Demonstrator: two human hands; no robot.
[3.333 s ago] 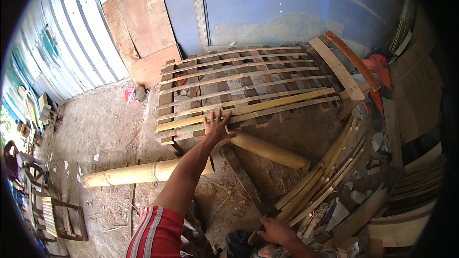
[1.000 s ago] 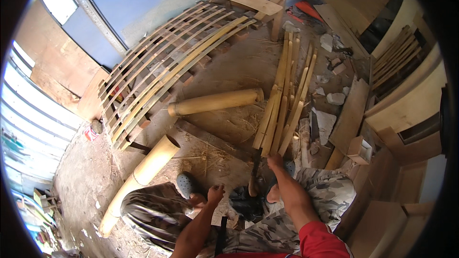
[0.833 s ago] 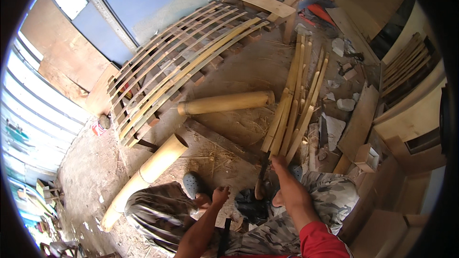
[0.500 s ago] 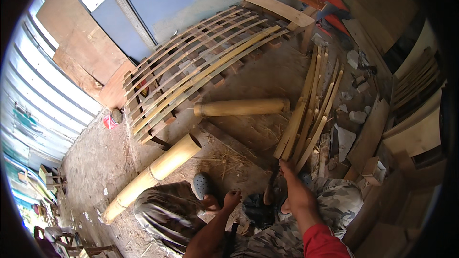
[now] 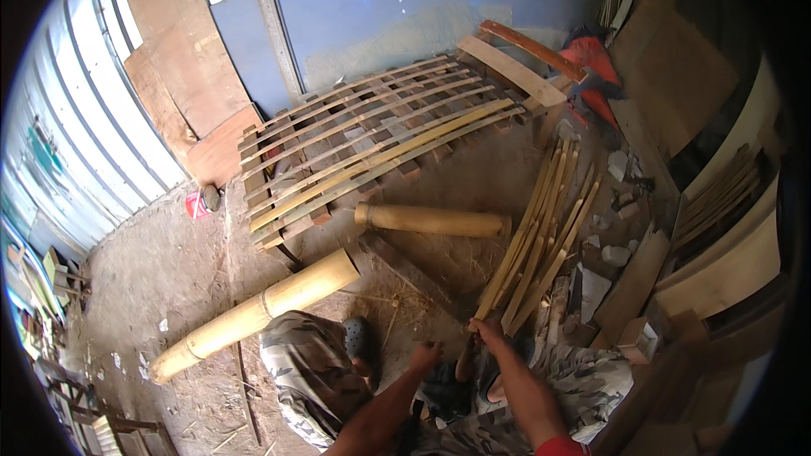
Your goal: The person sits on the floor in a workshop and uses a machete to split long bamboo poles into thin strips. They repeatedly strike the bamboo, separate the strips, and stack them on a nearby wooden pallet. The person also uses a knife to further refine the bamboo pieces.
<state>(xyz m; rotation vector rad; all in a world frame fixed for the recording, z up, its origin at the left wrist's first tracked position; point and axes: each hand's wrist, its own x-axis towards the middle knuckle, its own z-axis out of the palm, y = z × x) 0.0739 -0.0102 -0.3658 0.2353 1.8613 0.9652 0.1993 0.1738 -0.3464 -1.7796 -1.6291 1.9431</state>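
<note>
My right hand is closed at the near ends of a bundle of split bamboo strips. What lies inside its fingers is hidden. Just below it, between my feet, a brown wooden handle-like piece slants beside a dark bundle. To its left, my left hand hovers over my lap with curled fingers, and anything in them is too small to make out. A long, thick bamboo pole lies beside my left knee. Farther off rests a shorter bamboo pole, near a dark wooden beam.
A slatted frame of bamboo strips spreads across the floor by the blue wall. Boards stand at its far right end. Rubble and a small open box line the right side. A red can sits left.
The view has tilted, so the floor items sit lower in the picture. My right hand has shifted slightly left along the strip ends; my left hand stays over my lap.
</note>
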